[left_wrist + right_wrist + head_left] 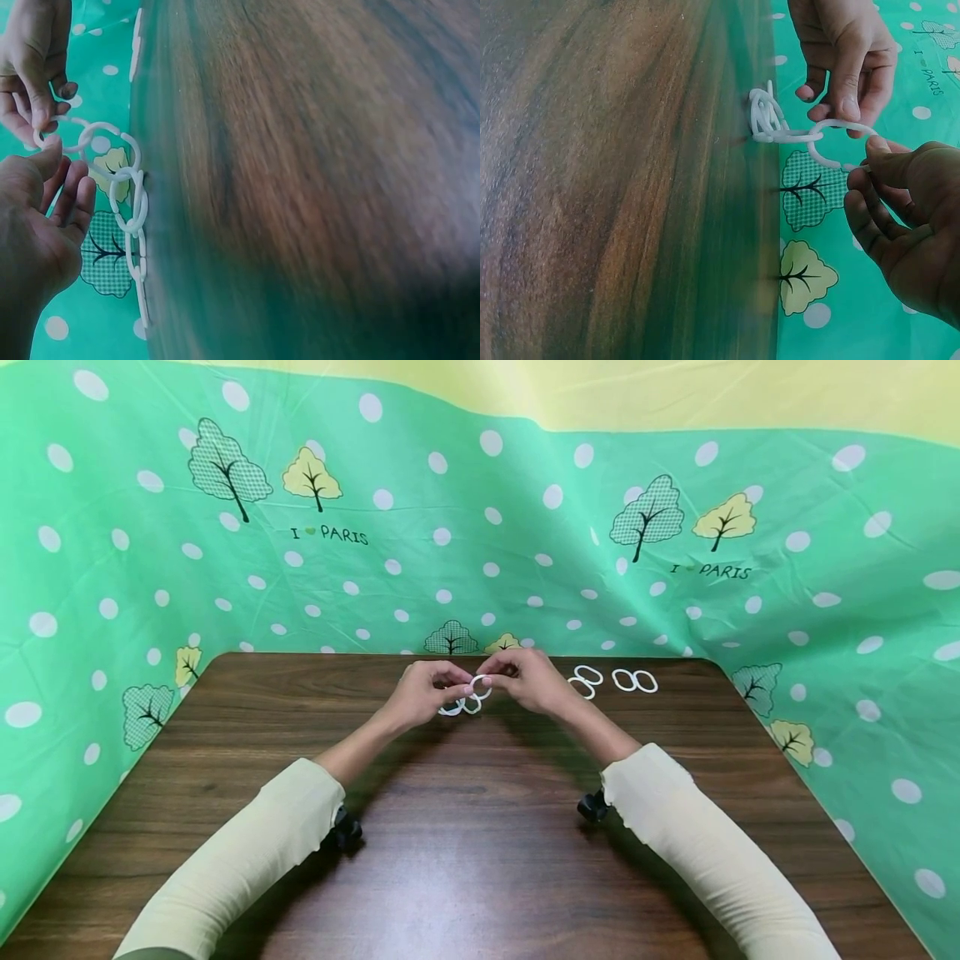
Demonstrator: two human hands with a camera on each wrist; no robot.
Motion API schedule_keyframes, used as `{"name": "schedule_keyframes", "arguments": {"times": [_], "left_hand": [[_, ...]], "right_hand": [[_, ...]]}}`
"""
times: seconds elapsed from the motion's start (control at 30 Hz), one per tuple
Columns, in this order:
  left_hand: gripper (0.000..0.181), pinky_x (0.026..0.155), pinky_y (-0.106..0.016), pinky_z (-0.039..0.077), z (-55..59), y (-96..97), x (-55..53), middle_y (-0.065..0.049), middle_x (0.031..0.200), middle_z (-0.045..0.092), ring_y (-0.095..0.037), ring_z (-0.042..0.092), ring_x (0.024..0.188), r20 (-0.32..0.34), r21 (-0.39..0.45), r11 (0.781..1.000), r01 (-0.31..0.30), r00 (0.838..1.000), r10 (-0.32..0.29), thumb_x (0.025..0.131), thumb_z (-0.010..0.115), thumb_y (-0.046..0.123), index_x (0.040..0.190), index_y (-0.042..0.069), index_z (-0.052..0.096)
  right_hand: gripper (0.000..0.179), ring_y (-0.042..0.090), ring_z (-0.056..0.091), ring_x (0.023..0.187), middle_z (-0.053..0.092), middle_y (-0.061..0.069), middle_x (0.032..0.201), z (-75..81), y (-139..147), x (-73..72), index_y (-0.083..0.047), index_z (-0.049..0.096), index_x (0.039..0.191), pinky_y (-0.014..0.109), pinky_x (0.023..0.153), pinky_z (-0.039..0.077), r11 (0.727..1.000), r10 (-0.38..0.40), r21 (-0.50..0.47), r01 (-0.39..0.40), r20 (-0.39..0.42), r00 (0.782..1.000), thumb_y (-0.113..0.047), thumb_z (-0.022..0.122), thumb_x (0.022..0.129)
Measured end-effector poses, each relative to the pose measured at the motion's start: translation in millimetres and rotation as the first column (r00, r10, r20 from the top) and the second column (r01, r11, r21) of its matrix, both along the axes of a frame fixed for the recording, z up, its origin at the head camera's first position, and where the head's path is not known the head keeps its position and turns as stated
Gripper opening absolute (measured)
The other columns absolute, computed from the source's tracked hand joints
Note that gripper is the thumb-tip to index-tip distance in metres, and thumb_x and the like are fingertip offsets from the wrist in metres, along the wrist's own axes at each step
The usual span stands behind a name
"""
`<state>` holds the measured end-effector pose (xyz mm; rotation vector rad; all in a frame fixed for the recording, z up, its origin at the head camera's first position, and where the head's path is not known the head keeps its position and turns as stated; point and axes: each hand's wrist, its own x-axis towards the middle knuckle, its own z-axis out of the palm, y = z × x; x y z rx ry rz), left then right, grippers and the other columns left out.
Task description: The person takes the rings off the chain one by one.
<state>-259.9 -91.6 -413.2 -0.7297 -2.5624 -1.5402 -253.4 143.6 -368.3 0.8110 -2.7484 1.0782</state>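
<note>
In the head view both hands meet near the table's far edge over a short chain of white plastic rings (472, 703). My left hand (429, 693) pinches the uppermost ring (482, 685) from the left between thumb and fingers. From the right, my right hand (525, 680) pinches that same ring. The right wrist view shows this end ring (826, 157) held up between the hands and looped through the one beside it. Other linked rings (133, 199) hang down toward the table in the left wrist view.
On the brown wooden table (465, 810), several loose white rings (645, 682) lie to the right, two of them (588, 675) partly behind the right wrist. A green dotted cloth (480, 552) with printed trees rises behind the table and along its sides.
</note>
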Motion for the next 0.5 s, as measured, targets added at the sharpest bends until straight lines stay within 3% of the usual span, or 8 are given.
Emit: {"name": "schedule_keyframes", "arguments": {"times": [0.23,0.5], "left_hand": [[0.014,0.079,-0.022,0.058,-2.8,-4.3,-0.6,-0.013,0.108,0.087,-0.021,0.08,0.096,-0.017,0.001,1.0,-0.011,1.0,0.011,0.103,0.083,0.009,0.115,0.003,0.086],[0.017,0.085,-0.026,0.06,-7.3,-8.1,-5.1,-0.016,0.109,0.086,-0.027,0.081,0.101,0.005,-0.026,0.999,-0.043,0.999,0.043,0.102,0.082,0.003,0.119,0.001,0.084]], "right_hand": [[0.014,0.028,0.078,0.095,0.084,0.011,0.104,-1.9,2.7,-0.1,-0.007,0.085,0.117,0.035,0.086,0.062,1.0,-0.02,-0.001,0.02,0.014,1.0,-0.01,0.081,0.104],[0.019,0.028,0.078,0.098,0.085,0.012,0.11,-3.2,5.0,-0.1,-0.006,0.084,0.124,0.037,0.088,0.063,0.999,-0.032,0.005,0.032,0.014,0.999,-0.009,0.08,0.105]]}}
